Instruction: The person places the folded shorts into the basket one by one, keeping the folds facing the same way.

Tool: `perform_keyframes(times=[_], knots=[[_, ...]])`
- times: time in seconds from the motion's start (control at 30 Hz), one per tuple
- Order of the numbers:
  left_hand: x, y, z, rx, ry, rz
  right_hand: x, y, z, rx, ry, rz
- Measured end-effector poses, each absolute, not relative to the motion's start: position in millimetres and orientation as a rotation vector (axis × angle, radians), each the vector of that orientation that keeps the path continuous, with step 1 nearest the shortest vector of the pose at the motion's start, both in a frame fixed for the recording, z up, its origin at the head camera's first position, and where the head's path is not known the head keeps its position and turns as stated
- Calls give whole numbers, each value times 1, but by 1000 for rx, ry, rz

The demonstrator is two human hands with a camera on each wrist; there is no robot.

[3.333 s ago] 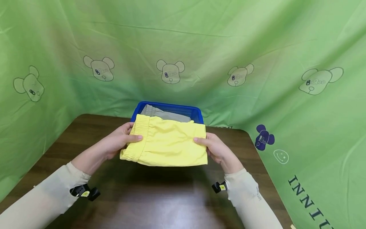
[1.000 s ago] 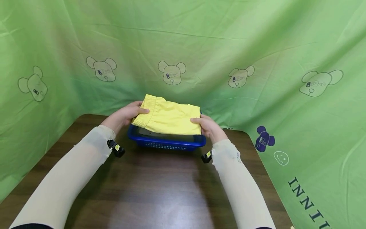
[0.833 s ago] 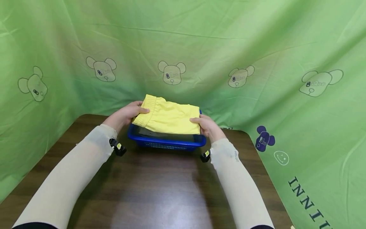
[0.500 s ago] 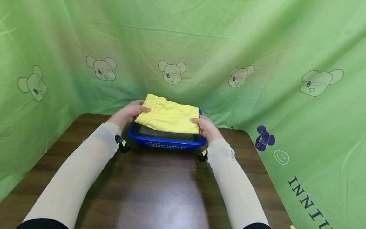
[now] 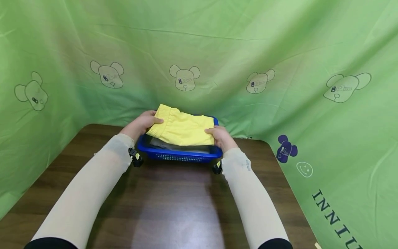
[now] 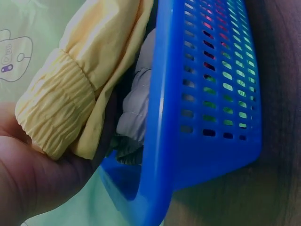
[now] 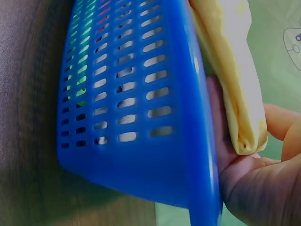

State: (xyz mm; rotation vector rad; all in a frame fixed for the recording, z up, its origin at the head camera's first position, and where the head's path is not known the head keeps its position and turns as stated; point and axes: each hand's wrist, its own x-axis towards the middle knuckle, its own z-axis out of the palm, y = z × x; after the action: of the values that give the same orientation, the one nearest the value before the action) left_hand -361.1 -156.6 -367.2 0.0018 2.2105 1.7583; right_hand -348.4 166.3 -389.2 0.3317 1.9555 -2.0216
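Note:
Folded yellow shorts (image 5: 186,129) with a gathered elastic waistband lie across the top of a blue plastic basket (image 5: 180,155), held between both hands. My left hand (image 5: 143,122) grips the waistband end, thumb on top and fingers beneath. At the other end, my right hand (image 5: 220,136) pinches the hem side the same way. Under the shorts, grey folded clothing (image 6: 136,101) shows inside the basket in the left wrist view. The right wrist view has the yellow shorts (image 7: 235,70) just above the basket's rim (image 7: 200,94).
The basket stands at the back of a dark brown wooden table (image 5: 177,200). A green curtain (image 5: 217,41) with printed bear heads hangs close behind it and along both sides.
The shorts have moved forward from in front of the basket to over it, both hands holding on. In the last half second they have lowered slightly.

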Motion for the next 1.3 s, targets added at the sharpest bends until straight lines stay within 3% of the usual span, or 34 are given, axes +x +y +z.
perform_keyframes(times=[1.3], knots=[[-363,-139,-379,-68,2754,1146,-339,157,-398,329,2255,-1716]])
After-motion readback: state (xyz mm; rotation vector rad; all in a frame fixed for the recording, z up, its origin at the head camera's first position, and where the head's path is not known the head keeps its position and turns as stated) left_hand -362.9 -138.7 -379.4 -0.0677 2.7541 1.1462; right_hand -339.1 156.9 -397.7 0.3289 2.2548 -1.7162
